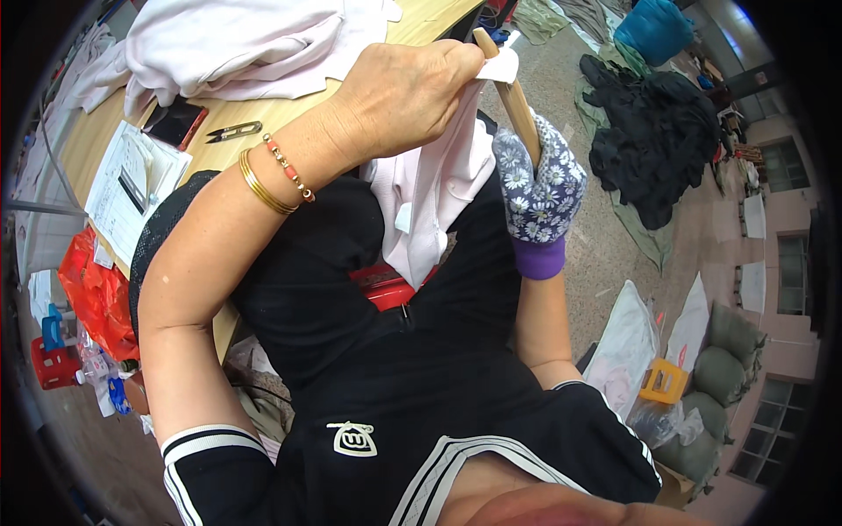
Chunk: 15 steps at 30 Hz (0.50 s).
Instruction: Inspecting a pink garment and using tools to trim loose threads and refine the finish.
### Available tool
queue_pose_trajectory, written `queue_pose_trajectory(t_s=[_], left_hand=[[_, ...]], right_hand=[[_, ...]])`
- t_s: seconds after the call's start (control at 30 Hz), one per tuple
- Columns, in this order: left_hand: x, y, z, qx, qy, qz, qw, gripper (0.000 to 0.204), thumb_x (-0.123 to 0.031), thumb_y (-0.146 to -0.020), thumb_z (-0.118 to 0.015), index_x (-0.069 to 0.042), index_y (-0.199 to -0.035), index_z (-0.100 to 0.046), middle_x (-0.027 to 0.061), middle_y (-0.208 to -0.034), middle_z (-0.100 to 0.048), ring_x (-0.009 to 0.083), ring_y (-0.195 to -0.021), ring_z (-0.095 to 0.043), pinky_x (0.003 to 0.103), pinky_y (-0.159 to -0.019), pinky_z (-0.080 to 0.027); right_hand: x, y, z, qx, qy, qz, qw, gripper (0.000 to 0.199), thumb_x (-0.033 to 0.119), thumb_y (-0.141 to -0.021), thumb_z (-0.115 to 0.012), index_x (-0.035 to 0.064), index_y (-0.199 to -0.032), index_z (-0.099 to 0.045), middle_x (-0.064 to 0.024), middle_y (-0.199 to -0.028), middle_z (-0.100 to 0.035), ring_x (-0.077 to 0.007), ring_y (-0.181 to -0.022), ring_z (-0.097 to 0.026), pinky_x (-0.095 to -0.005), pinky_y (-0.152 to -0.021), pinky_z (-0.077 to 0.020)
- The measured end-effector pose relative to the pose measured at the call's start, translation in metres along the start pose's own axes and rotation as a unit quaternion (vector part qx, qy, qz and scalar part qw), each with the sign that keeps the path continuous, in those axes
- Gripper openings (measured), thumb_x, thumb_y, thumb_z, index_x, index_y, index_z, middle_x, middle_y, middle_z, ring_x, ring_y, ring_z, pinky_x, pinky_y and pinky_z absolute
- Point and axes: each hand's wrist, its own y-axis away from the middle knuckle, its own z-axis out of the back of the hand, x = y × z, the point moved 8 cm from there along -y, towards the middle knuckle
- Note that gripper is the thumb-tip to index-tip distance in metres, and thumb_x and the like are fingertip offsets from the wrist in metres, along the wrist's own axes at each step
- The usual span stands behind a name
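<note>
My left hand (pixel 395 96), bare with bracelets at the wrist, is closed on the edge of a pale pink ribbed garment (pixel 430 197). A pale flap of the cloth lies across a flat wooden stick (pixel 519 114) near its upper end. The stick stands tilted, its lower end in my right hand (pixel 544 180), which wears a purple glove with a daisy print and is closed around it. Below the hands the garment hangs down over my lap, ending in a point above a red surface (pixel 390 289) between my legs. My left fingertips are partly hidden behind the knuckles.
A wooden table (pixel 279 110) at the far left bears a heap of pale pink cloth (pixel 228 44), thread snips (pixel 234 131), a phone (pixel 175 121) and papers (pixel 127 188). A red plastic bag (pixel 92 285) hangs beside it. Black cloth (pixel 649 131) lies on the floor at right, near stuffed sacks (pixel 732 337).
</note>
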Motion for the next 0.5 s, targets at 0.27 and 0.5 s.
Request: queue_pose_trajectory(t_s=[0.27,0.5], left_hand=[[-0.006,-0.001,0.002,-0.031,0.029,-0.014,0.999,0.012,-0.008,-0.085,-0.054,-0.004,-0.096,-0.050,0.0135,-0.079,-0.057,0.0347,-0.070,-0.059,0.041,-0.058,-0.047],[-0.012,0.000,0.002,-0.043,0.044,-0.061,0.996,0.015,-0.007,-0.082,-0.056,-0.006,-0.096,-0.051,0.0123,-0.077,-0.056,0.0332,-0.066,-0.058,0.040,-0.055,-0.046]], right_hand=[[0.008,0.012,-0.011,-0.001,0.013,0.142,0.990,0.032,0.025,-0.092,-0.059,-0.0026,-0.108,-0.058,-0.0077,-0.075,-0.066,-0.0148,-0.064,-0.062,-0.0295,-0.064,-0.0509],[-0.008,0.048,-0.083,0.190,-0.871,-0.361,0.274,0.040,0.043,-0.097,-0.042,0.0052,-0.105,-0.053,0.0059,-0.050,-0.046,-0.0064,-0.030,-0.037,-0.0222,-0.034,-0.0345]])
